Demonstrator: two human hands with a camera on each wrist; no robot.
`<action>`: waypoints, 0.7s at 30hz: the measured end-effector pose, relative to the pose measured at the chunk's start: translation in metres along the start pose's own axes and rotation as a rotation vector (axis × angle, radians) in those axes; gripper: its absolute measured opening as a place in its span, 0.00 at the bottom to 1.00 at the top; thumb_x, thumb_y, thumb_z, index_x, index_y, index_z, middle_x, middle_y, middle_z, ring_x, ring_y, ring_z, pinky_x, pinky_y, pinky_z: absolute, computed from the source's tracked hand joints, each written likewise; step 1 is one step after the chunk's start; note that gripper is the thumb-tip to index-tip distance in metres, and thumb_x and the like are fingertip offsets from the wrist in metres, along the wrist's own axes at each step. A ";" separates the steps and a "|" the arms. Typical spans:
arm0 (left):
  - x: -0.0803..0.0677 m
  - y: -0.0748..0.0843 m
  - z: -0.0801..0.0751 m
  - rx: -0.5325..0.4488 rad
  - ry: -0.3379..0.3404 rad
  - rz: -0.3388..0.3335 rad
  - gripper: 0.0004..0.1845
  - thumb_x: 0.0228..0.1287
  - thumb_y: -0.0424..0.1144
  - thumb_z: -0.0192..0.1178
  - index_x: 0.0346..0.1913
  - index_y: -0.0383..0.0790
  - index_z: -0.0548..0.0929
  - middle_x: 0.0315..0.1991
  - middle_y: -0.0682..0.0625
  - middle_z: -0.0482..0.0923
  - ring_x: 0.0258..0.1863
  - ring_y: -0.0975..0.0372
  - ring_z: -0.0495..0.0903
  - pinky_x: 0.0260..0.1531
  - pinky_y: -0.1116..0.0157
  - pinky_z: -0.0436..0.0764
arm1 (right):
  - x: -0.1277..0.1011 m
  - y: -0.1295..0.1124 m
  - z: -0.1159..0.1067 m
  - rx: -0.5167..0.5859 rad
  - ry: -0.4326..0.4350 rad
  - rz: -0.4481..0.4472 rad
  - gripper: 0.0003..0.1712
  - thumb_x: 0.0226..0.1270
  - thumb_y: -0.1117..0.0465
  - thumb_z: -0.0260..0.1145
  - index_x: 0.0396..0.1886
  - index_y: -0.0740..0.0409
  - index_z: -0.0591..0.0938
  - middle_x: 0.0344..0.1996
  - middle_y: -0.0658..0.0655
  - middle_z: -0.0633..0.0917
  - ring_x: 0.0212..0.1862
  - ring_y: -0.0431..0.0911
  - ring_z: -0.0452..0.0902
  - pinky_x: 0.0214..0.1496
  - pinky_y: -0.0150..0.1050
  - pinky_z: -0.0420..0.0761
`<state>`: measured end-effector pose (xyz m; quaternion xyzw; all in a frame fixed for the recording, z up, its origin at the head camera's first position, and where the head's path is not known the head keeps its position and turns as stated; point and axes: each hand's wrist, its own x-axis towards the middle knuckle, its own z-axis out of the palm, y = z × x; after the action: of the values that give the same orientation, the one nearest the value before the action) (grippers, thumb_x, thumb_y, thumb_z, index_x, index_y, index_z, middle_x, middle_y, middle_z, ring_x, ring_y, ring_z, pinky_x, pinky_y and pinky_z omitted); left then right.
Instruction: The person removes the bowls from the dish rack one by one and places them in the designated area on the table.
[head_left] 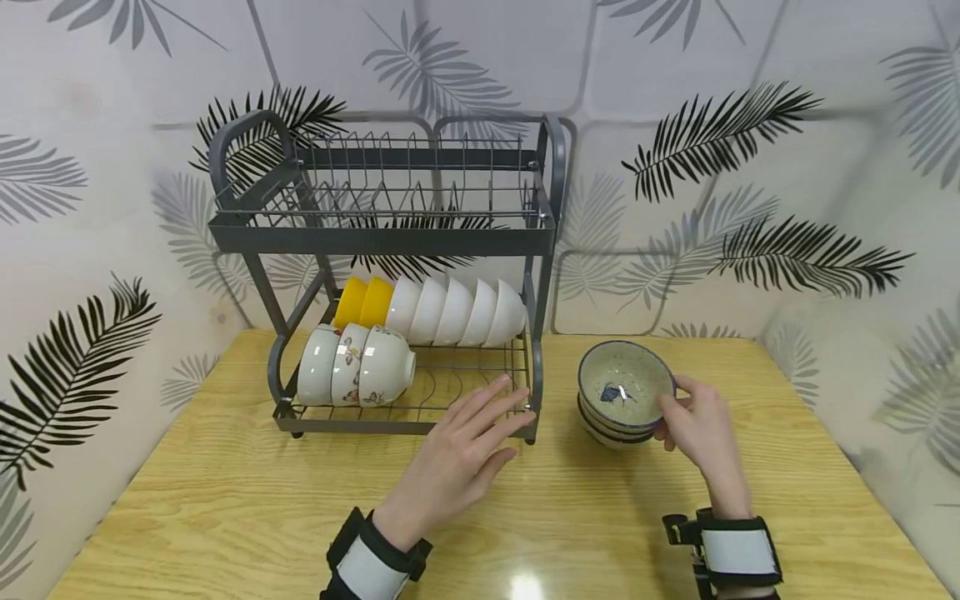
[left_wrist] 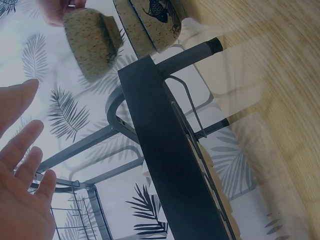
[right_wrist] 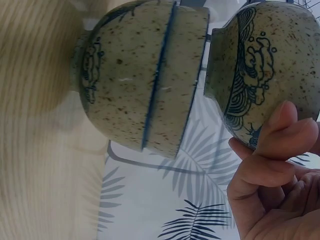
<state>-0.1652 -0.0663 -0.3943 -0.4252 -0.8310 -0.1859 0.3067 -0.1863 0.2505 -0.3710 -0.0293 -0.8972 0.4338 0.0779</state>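
Note:
My right hand [head_left: 701,425] pinches the rim of a speckled, blue-rimmed bowl [head_left: 628,379], which has a blue motif inside. In the right wrist view this bowl [right_wrist: 280,65] is lifted clear of two nested bowls of the same kind [right_wrist: 125,75], which stand on the table. The fingers and thumb lie against its side. My left hand [head_left: 465,450] holds nothing, its fingers extended before the lower front right of a dark two-tier dish rack [head_left: 382,242]. The left wrist view shows those fingers spread apart from the rack.
On the rack's lower tier, several white bowls [head_left: 457,312] and two yellow bowls [head_left: 365,302] lean in a back row. Three bowls with a floral pattern [head_left: 385,367] lean in front at left. The upper tier [head_left: 420,190] is wire. A patterned wall [head_left: 675,275] stands behind the wooden table [head_left: 225,492].

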 end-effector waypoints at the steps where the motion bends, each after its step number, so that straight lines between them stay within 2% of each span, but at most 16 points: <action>1: 0.000 0.000 0.000 0.001 0.001 0.000 0.24 0.65 0.36 0.67 0.65 0.46 0.78 0.72 0.49 0.72 0.77 0.54 0.64 0.75 0.53 0.67 | 0.001 0.001 0.001 -0.007 0.000 0.003 0.26 0.71 0.66 0.50 0.64 0.77 0.72 0.13 0.54 0.83 0.12 0.41 0.74 0.14 0.35 0.74; 7: 0.001 0.000 -0.001 0.010 0.004 -0.002 0.24 0.66 0.36 0.66 0.65 0.46 0.78 0.73 0.49 0.71 0.77 0.54 0.64 0.76 0.54 0.66 | 0.006 0.008 0.005 -0.033 0.000 0.028 0.28 0.71 0.65 0.49 0.66 0.77 0.70 0.13 0.53 0.83 0.13 0.42 0.75 0.15 0.36 0.75; 13: 0.000 -0.001 -0.001 0.024 -0.008 -0.001 0.25 0.66 0.37 0.66 0.65 0.46 0.78 0.74 0.49 0.69 0.77 0.54 0.63 0.77 0.55 0.65 | 0.008 0.013 0.007 -0.046 0.012 0.042 0.30 0.68 0.67 0.49 0.69 0.77 0.68 0.14 0.57 0.84 0.13 0.41 0.75 0.15 0.35 0.75; 21: -0.001 -0.001 -0.001 0.017 -0.010 -0.001 0.25 0.65 0.36 0.67 0.65 0.45 0.78 0.75 0.49 0.68 0.77 0.54 0.64 0.75 0.52 0.68 | 0.011 0.024 0.011 -0.102 0.012 0.041 0.32 0.68 0.67 0.49 0.71 0.77 0.64 0.13 0.58 0.84 0.13 0.41 0.74 0.15 0.34 0.72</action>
<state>-0.1657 -0.0678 -0.3942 -0.4231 -0.8343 -0.1768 0.3060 -0.1991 0.2583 -0.3948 -0.0541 -0.9168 0.3890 0.0728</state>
